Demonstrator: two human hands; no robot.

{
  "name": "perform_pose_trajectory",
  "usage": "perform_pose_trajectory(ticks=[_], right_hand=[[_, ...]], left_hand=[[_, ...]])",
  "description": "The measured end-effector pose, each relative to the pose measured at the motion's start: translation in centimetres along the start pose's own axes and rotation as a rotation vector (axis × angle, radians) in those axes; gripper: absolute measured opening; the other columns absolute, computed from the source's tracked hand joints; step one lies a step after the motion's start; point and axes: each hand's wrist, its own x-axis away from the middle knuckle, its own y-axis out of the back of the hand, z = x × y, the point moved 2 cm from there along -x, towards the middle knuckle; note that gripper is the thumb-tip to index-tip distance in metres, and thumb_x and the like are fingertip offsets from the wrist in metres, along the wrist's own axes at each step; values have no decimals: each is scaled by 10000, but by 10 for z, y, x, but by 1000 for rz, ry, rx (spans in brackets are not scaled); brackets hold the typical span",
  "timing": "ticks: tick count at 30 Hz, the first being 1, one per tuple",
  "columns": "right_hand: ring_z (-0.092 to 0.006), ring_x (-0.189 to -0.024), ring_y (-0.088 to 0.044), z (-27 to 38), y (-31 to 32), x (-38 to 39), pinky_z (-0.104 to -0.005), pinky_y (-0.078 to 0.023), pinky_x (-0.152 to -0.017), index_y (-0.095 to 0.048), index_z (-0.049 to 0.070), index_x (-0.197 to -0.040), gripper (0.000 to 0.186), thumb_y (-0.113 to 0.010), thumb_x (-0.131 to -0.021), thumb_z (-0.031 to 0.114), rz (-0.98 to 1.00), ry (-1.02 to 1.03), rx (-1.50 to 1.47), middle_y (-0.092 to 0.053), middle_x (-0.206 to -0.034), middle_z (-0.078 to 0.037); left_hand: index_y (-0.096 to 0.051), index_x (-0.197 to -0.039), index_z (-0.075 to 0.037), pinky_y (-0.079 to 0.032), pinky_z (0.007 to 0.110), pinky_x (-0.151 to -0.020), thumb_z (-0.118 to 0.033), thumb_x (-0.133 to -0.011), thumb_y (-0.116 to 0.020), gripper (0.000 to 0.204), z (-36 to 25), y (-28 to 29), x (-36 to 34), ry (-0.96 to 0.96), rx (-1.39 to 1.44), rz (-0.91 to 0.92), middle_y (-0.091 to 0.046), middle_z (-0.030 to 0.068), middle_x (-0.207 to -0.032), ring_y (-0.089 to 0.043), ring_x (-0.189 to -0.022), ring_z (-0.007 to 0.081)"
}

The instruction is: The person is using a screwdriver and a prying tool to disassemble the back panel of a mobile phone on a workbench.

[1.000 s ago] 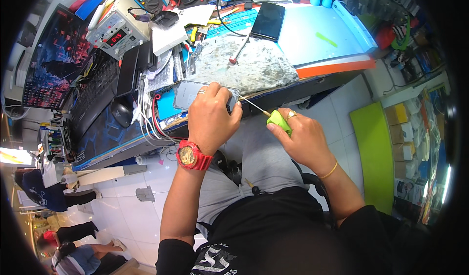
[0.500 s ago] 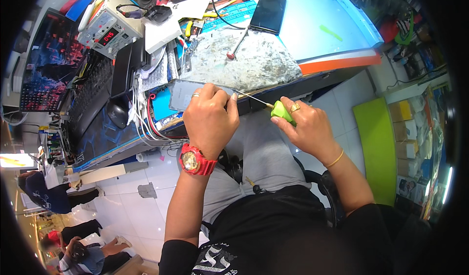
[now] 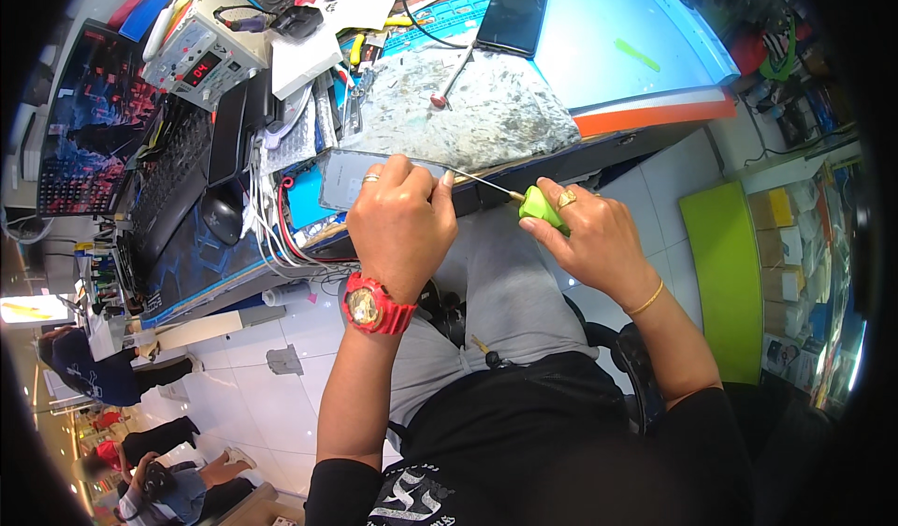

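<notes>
My left hand (image 3: 404, 231), wearing a red watch, is closed over a flat grey phone-shaped slab (image 3: 341, 182) at the bench's front edge. Much of the slab lies hidden under the fingers. In my right hand (image 3: 594, 236) is a screwdriver (image 3: 543, 212) with a bright green handle, its thin metal shaft pointing left. The shaft's far end meets the slab's edge beside my left fingertips; the exact contact of the tip is too small to make out. Just behind lies a worn, stained grey work mat (image 3: 510, 115).
On the mat lies a red-ended tool (image 3: 451, 79); a dark phone (image 3: 513, 16) sits behind it. A power supply (image 3: 201, 63), keyboard (image 3: 182, 143), mouse (image 3: 223, 216) and bundled cables (image 3: 271, 213) crowd the left. A light blue mat (image 3: 608, 68) covers the right. A green panel (image 3: 725, 283) stands farther right.
Both hands keep nearly the same pose on the slab and screwdriver. The view has shifted slightly, and the power supply's display reads differently.
</notes>
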Motion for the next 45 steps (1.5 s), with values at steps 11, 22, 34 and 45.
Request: perform_pose_trajectory(ticks=[11, 22, 34, 45], right_hand=[[-362, -700, -730, 3, 7, -5, -458, -583, -635, -744, 25, -1330, 508, -831, -1002, 404, 21, 28, 26, -737, -871, -160], [-346, -704, -738, 4, 5, -18, -441, -594, -631, -764, 15, -1316, 530, -845, -984, 420, 14, 74, 72, -729, -873, -167], [-324, -729, -752, 2, 7, -22, -433, -603, -650, -764, 25, -1318, 543, -853, -971, 433, 28, 106, 101, -735, -888, -151], [-331, -758, -760, 3, 6, -27, -440, -609, -672, -762, 26, -1326, 549, -843, -980, 445, 54, 99, 102, -746, -911, -162]], left_hand=[[-738, -759, -55, -573, 461, -715, -195, -893, -892, 248, 3, 0, 3, 15, 42, -26, -697, 97, -869, -715, -849, 337], [-774, -756, -49, -590, 446, -805, -194, -903, -915, 250, 6, -1, 5, 56, 68, -67, -745, 103, -841, -763, -869, 341], [-758, -759, -48, -586, 447, -801, -190, -913, -908, 258, 8, -1, 5, 51, 62, -52, -731, 101, -823, -760, -862, 338], [-676, -729, -57, -560, 468, -669, -187, -893, -891, 300, 10, -5, 4, 4, 75, -96, -679, 95, -837, -693, -791, 334]])
